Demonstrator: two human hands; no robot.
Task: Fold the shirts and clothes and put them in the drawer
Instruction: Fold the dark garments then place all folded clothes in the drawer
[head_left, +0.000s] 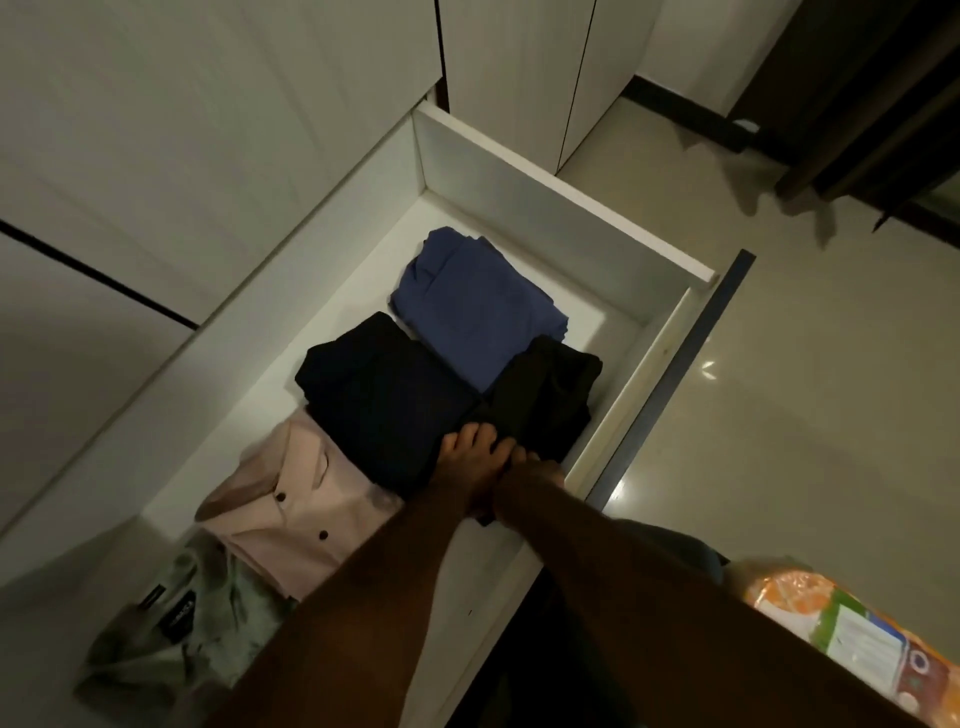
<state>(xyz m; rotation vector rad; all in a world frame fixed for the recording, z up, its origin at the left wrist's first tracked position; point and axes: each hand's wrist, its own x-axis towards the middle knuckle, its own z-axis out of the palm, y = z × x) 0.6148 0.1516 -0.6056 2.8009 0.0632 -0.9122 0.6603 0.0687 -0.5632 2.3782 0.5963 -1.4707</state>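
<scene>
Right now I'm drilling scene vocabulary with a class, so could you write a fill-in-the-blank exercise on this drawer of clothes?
1. The folded clothes lie in an open white ____.
2. The garment farthest from the person, the blue garment, touches a dark one; the pink shirt has dark ____ down its front.
3. Both hands, left hand and right hand, rest on the ____ garment beside the front wall.

Missing words: drawer; buttons; black

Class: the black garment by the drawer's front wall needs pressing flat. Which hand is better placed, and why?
Right hand: it lies at that black garment, beside the front wall. Left hand rests toward the navy stack.
</scene>
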